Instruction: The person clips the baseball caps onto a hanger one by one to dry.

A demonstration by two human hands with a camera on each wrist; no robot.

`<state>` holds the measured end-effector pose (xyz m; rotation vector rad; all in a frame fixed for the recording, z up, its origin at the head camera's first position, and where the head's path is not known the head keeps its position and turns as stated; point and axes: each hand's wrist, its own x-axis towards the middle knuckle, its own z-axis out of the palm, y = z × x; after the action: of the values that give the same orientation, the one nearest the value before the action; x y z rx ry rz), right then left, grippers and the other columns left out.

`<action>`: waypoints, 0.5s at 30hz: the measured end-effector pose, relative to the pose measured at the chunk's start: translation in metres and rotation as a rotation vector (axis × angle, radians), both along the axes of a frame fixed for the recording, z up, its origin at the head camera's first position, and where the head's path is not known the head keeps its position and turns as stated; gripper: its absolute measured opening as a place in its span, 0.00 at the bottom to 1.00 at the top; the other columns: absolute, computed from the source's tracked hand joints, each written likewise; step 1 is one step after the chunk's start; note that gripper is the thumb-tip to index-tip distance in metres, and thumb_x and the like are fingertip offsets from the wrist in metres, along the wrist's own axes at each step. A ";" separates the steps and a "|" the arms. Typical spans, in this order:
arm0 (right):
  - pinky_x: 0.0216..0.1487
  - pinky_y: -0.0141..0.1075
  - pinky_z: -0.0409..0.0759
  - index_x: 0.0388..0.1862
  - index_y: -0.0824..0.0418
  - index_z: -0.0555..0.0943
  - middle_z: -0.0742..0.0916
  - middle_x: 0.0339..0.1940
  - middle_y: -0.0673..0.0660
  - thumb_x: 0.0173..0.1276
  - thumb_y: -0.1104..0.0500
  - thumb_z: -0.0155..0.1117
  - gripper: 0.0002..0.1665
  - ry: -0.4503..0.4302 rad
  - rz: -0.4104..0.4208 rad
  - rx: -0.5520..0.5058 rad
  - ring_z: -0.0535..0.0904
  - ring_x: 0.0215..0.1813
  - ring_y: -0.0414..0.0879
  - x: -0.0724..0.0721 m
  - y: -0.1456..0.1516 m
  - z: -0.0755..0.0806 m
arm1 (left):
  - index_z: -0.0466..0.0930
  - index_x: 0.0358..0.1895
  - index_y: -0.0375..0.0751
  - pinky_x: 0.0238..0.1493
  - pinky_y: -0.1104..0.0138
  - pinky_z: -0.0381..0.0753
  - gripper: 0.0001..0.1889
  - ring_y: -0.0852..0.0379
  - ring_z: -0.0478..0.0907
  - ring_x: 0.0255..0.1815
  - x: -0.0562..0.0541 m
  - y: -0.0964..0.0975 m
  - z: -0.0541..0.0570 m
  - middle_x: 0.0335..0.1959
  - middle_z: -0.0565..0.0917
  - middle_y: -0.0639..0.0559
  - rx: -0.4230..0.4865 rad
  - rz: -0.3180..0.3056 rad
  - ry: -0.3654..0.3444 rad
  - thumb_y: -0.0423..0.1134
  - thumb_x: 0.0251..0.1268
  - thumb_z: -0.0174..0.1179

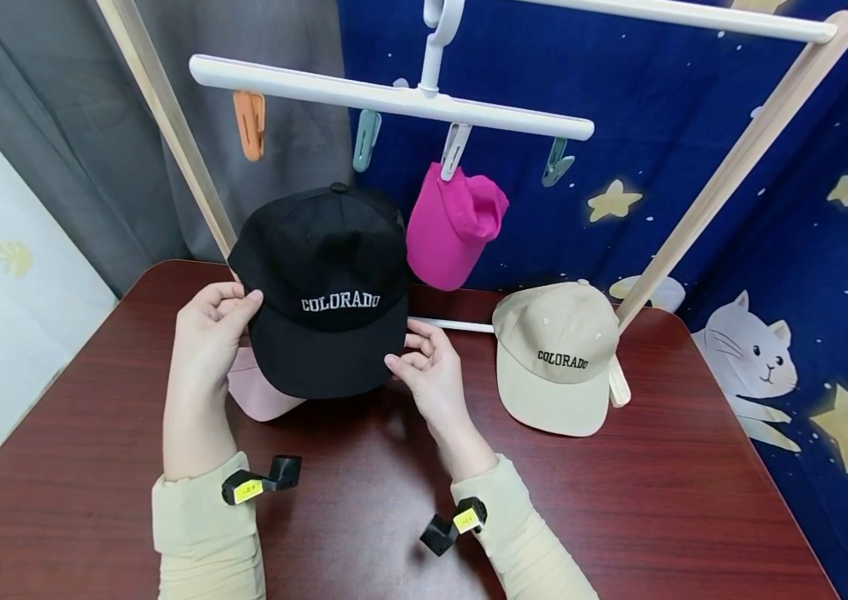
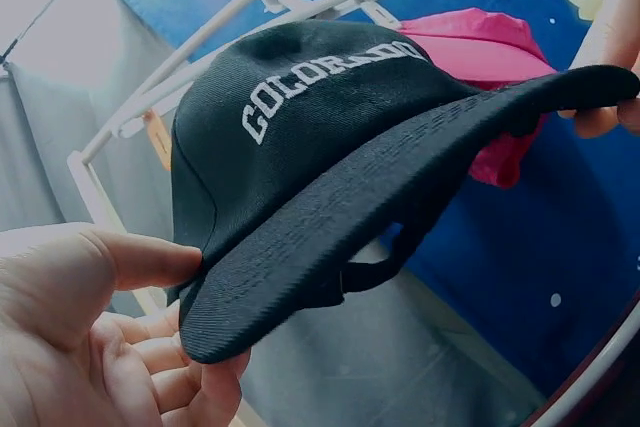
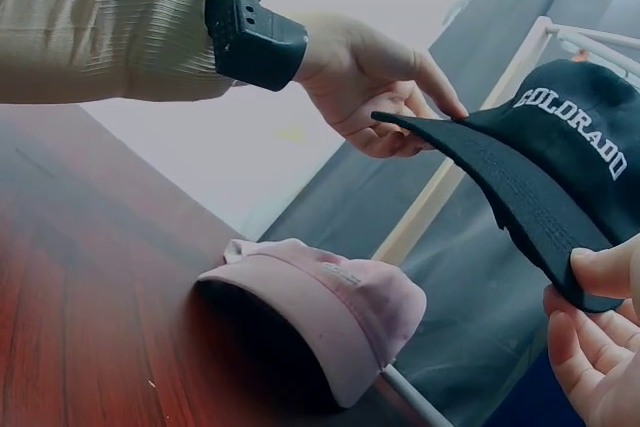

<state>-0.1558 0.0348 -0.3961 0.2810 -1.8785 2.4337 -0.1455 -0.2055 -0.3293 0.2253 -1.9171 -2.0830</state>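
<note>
A black baseball cap (image 1: 326,250) with white COLORADO lettering is held up in front of the rack, its brim toward me. My left hand (image 1: 208,337) pinches the cap's left side where crown and brim meet, thumb on top and fingers beneath. At the brim's right corner, my right hand (image 1: 434,383) pinches with thumb and fingers. In the right wrist view the black brim (image 3: 540,202) is well above the table. Behind it in the head view, a pink cap (image 1: 262,387) lies on the table, partly hidden.
A white hanger bar (image 1: 393,98) carries orange (image 1: 249,125), teal (image 1: 367,140), white (image 1: 455,150) and green (image 1: 557,162) clips. The white one grips a magenta cap (image 1: 449,229). A beige cap (image 1: 559,354) sits on the table (image 1: 656,500) by the wooden rack post (image 1: 731,167).
</note>
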 end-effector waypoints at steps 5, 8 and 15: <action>0.33 0.29 0.79 0.61 0.72 0.69 0.82 0.43 0.62 0.56 0.81 0.62 0.32 0.012 -0.016 -0.017 0.79 0.29 0.39 -0.001 0.002 -0.001 | 0.74 0.39 0.39 0.25 0.76 0.77 0.06 0.65 0.75 0.19 -0.002 -0.001 -0.004 0.19 0.81 0.60 -0.017 -0.039 -0.010 0.35 0.65 0.61; 0.33 0.29 0.79 0.61 0.72 0.68 0.82 0.43 0.63 0.55 0.81 0.62 0.33 0.022 -0.026 -0.016 0.79 0.29 0.39 -0.003 0.003 -0.001 | 0.76 0.41 0.40 0.27 0.76 0.78 0.05 0.66 0.78 0.21 -0.004 -0.002 -0.007 0.21 0.83 0.60 -0.023 -0.078 -0.018 0.36 0.67 0.60; 0.34 0.29 0.79 0.61 0.72 0.69 0.81 0.43 0.63 0.54 0.82 0.63 0.33 0.034 -0.055 0.002 0.79 0.30 0.40 -0.007 0.008 -0.002 | 0.80 0.37 0.42 0.29 0.75 0.79 0.03 0.66 0.79 0.24 -0.012 -0.002 -0.016 0.22 0.83 0.60 0.002 -0.165 -0.048 0.36 0.68 0.58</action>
<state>-0.1624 0.0433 -0.3984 0.2648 -1.8495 2.3766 -0.1572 -0.2072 -0.3453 0.1224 -2.0243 -2.2022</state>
